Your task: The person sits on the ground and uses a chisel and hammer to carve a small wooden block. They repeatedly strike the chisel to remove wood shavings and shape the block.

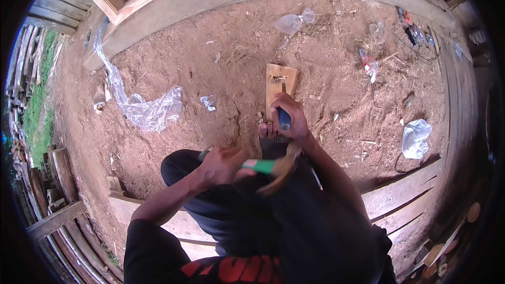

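My left hand (pixel 223 165) is closed round the green handle of a claw hammer (pixel 260 166). The hammer's brownish head is blurred and sits just below the chisel's butt end. In my right hand (pixel 292 117) is a chisel (pixel 284 121) with a blue handle, its blade pointing away from me. The blade's tip rests at a small rough cut-out in a pale wooden board (pixel 274 92) lying on the ground. Toes of my foot (pixel 268 130) press at the board's near end. My right hand hides part of the board and blade.
Bare earth strewn with wood chips surrounds the board. A long clear plastic sheet (pixel 152 110) lies to the left, a clear plastic bag (pixel 290 22) beyond, and a white plastic bag (pixel 416 139) at right. Planks (pixel 405 200) run behind my legs, and a timber beam (pixel 210 2) crosses the far side.
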Demonstrator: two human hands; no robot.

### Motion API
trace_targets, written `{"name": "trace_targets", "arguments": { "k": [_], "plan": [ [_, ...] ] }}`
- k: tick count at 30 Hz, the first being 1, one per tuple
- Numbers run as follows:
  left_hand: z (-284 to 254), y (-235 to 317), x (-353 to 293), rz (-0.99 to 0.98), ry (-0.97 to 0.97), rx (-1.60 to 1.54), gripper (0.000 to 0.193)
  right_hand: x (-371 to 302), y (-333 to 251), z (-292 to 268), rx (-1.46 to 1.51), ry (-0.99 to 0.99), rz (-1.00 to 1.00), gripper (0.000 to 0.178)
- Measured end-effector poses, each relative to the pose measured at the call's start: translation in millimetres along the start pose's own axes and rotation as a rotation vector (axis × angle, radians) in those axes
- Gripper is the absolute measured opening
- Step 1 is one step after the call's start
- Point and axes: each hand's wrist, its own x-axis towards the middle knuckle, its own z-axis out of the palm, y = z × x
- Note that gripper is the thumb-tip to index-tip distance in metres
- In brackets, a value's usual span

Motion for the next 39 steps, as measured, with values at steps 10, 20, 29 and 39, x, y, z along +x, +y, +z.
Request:
{"name": "trace_targets", "arguments": {
  "k": [10,20,29,39],
  "plan": [
    [4,-9,9,-0.097,0.010,0.106,0.051,1,-2,-2,0.006,-0.074,0.052,0.007],
    [-10,-2,15,-0.102,-0.042,0.121,0.042,-5,4,4,0.037,-0.057,0.054,0.009],
    [-10,-19,-6,0.093,-0.040,0.067,0.044,4,0,5,0.011,-0.041,0.020,0.007],
    [-5,-31,-1,-0.124,-0.001,0.145,0.042,5,-4,6,-0.019,-0.057,0.018,0.005]
  ]
}}
